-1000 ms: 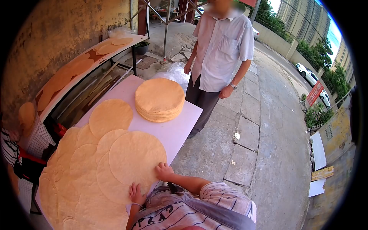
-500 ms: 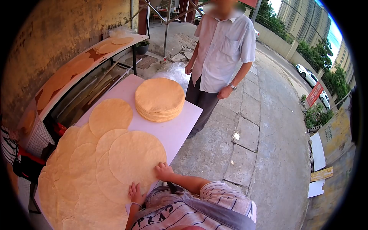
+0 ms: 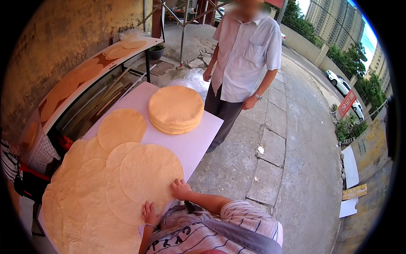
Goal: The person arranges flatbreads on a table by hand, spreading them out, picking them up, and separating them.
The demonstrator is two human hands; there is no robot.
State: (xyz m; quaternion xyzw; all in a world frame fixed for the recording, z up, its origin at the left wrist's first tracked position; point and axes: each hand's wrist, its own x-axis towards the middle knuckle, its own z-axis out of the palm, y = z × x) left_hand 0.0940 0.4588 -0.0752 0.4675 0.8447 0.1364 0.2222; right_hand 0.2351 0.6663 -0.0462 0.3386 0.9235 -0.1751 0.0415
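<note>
Thin round flatbreads overlap in a wide spread over the near part of the pinkish-white table. My left hand lies with fingers apart on the lower edge of the spread. To its right, my right hand rests at the lower right rim of the top flatbread, near the table's edge. Its fingers are a little bent and slightly apart, with nothing visibly lifted in them. Farther up the table stands a neat stack of flatbreads.
A person in a light short-sleeved shirt stands past the table's far right corner. Along the stained wall runs a bench holding more flatbreads. Clear plastic lies behind the table. Paving stretches to the right.
My hands and the flatbreads stay where they were. The standing person's arms have shifted very slightly.
</note>
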